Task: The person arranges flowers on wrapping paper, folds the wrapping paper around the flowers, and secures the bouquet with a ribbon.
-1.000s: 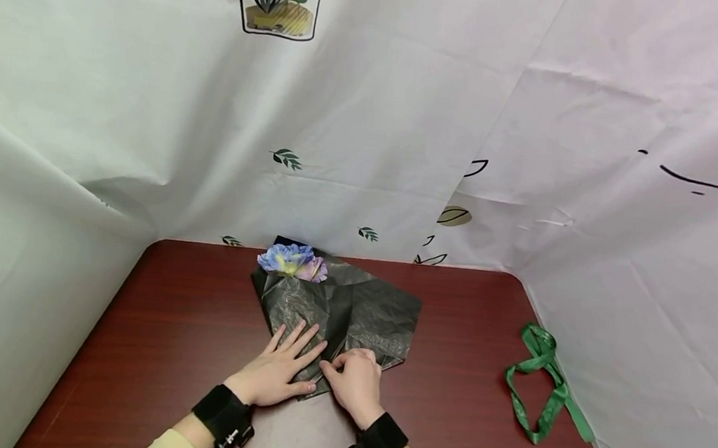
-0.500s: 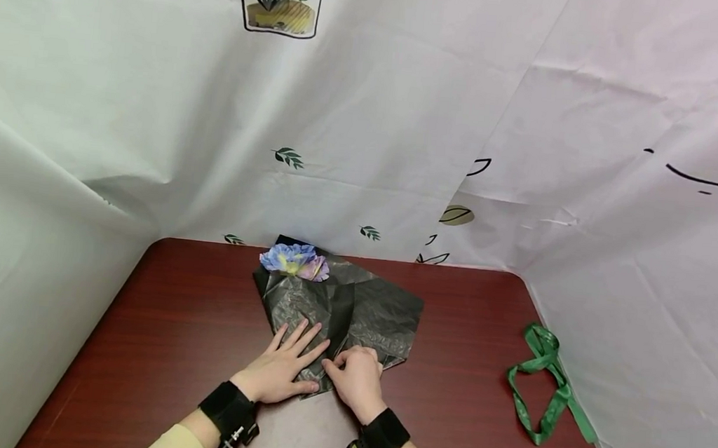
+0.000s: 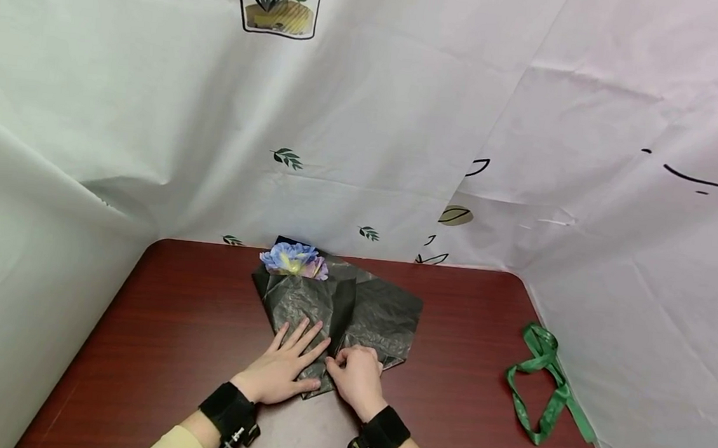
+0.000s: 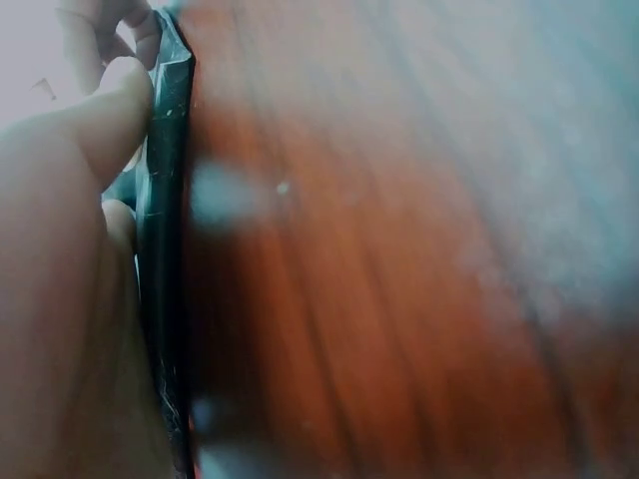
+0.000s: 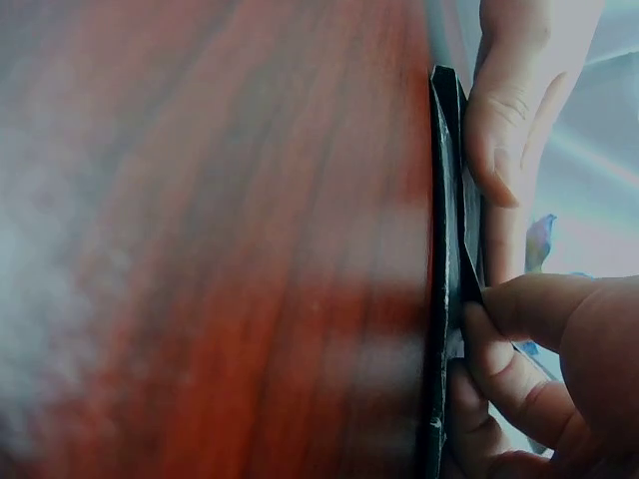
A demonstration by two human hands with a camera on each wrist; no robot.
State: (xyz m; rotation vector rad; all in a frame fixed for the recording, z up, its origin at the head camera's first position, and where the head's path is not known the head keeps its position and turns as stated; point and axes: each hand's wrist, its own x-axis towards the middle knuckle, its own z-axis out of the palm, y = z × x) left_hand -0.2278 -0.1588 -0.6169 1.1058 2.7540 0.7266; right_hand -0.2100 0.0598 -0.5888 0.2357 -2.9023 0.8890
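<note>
A sheet of black wrapping paper [image 3: 385, 317] lies folded on the table. Blue and pink flowers [image 3: 293, 258] show above its upper left fold; any stems are hidden inside. My left hand [image 3: 280, 372] rests on the folded paper with fingers spread, the thumb near its lower tip. Just to the right, my right hand [image 3: 359, 382] pinches an edge of the paper between thumb and curled fingers. In the right wrist view, the thumb and index finger grip a thin raised flap of the black paper [image 5: 447, 200], with the left thumb pressing farther along.
A green ribbon [image 3: 540, 365] lies loosely looped near the right edge of the reddish-brown table [image 3: 201, 296]. White printed cloth [image 3: 374, 113] hangs behind the table and along both sides. Each wrist wears a black strap [image 3: 227, 410] with a small camera.
My right hand has shifted very slightly to the right with the pinched paper edge. The flowers have tilted a little. My left hand stays spread on the paper.
</note>
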